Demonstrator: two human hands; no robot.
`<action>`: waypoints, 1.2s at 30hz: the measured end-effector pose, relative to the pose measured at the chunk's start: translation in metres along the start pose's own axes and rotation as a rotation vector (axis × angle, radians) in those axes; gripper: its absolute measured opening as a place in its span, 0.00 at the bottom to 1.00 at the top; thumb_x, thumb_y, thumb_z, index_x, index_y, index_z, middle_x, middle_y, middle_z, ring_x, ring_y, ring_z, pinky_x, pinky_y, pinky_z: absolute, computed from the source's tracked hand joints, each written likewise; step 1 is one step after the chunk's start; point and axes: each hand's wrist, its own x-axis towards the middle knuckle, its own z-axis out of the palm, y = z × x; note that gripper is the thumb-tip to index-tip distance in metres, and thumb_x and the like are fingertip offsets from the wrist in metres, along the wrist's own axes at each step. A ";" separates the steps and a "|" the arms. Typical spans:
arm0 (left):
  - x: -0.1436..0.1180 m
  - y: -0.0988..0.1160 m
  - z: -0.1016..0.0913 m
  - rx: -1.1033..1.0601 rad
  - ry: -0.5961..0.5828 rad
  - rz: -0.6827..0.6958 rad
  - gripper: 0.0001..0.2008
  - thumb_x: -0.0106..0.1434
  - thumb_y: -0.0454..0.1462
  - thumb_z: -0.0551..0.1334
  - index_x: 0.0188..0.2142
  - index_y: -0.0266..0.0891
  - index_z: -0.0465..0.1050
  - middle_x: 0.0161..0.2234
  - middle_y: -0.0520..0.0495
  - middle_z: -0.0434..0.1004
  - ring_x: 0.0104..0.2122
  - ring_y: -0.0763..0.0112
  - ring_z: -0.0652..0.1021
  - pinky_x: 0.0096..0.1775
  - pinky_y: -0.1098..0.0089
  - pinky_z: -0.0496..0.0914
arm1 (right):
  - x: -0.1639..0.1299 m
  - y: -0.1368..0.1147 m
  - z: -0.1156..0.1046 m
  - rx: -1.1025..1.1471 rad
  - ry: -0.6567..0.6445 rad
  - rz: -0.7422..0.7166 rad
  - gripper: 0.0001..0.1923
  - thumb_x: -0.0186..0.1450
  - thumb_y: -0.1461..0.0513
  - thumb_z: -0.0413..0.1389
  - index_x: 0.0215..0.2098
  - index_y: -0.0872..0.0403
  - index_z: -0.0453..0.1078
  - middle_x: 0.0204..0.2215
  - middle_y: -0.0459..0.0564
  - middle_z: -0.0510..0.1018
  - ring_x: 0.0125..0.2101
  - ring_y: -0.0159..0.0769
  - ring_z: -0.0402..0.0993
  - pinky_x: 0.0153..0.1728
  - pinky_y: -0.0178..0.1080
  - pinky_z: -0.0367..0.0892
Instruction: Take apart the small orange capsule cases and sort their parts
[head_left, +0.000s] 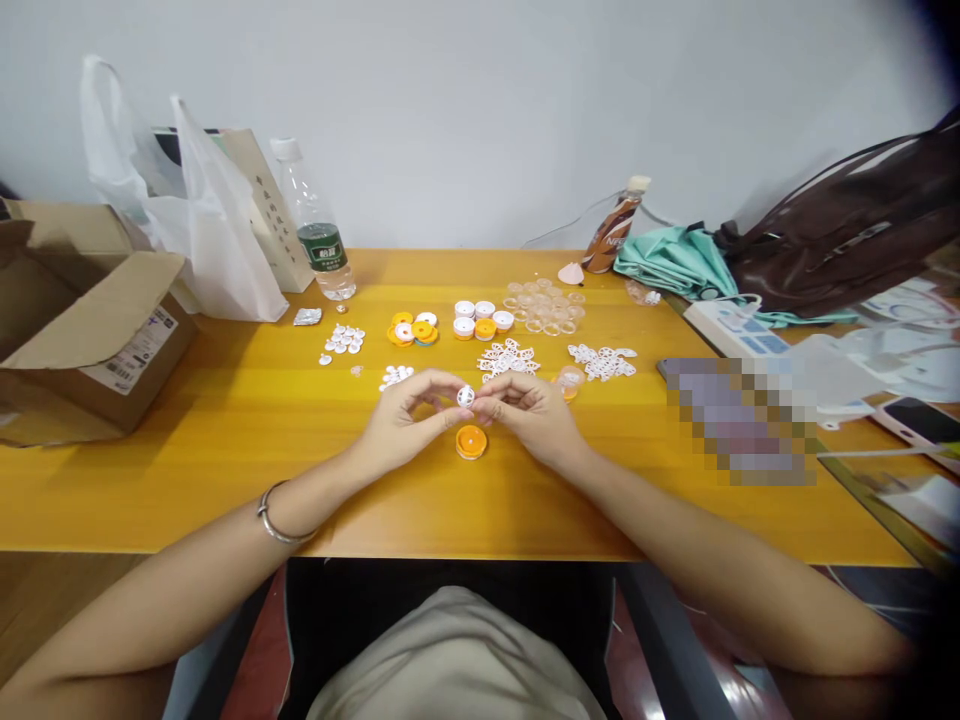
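Observation:
My left hand (pixel 409 415) and my right hand (pixel 529 410) meet above the yellow table (pixel 225 460), and both pinch one small white round plastic piece (pixel 466 396) between their fingertips. Directly below it an orange round cap (pixel 471 441) lies on the table. Behind my hands sit piles of small parts: white flat pieces (pixel 508 359), more white pieces (pixel 602 362), orange and white discs (pixel 413 329), white caps (pixel 480 319), clear rings (pixel 544 305) and tiny white bits (pixel 344 340).
An open cardboard box (pixel 82 320) and a white plastic bag (pixel 202 230) stand at the left, next to a water bottle (pixel 319 235). A brown drink bottle (pixel 613 232), teal cloth (pixel 675 262), dark bag (pixel 855 230), power strip (pixel 731 325) and phone (pixel 919 420) crowd the right.

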 end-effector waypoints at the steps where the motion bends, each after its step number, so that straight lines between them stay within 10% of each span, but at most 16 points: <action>1: -0.001 -0.003 0.001 0.019 0.002 -0.017 0.11 0.56 0.37 0.64 0.38 0.37 0.69 0.33 0.48 0.74 0.33 0.73 0.75 0.38 0.71 0.70 | 0.000 0.000 0.000 0.002 0.009 -0.004 0.13 0.50 0.55 0.63 0.26 0.55 0.69 0.21 0.44 0.74 0.22 0.26 0.70 0.26 0.32 0.67; 10: 0.000 -0.008 -0.004 0.413 0.003 0.219 0.09 0.59 0.38 0.61 0.39 0.40 0.74 0.33 0.46 0.75 0.34 0.71 0.74 0.39 0.69 0.69 | 0.002 0.002 -0.002 -0.014 -0.034 0.042 0.11 0.53 0.56 0.61 0.28 0.55 0.68 0.27 0.46 0.77 0.28 0.28 0.74 0.33 0.34 0.70; 19: 0.004 -0.011 0.000 0.013 0.130 -0.132 0.11 0.57 0.41 0.62 0.35 0.35 0.74 0.30 0.47 0.79 0.29 0.71 0.78 0.35 0.70 0.74 | 0.002 0.002 -0.001 0.031 -0.064 -0.007 0.10 0.54 0.57 0.61 0.30 0.54 0.69 0.31 0.47 0.79 0.33 0.31 0.76 0.40 0.38 0.70; 36: 0.005 -0.009 0.008 -0.095 0.149 -0.259 0.09 0.53 0.39 0.64 0.30 0.33 0.75 0.24 0.47 0.79 0.25 0.71 0.79 0.32 0.71 0.76 | 0.002 0.010 0.001 -0.019 0.028 0.064 0.09 0.49 0.60 0.61 0.23 0.55 0.66 0.21 0.45 0.77 0.22 0.30 0.74 0.27 0.34 0.70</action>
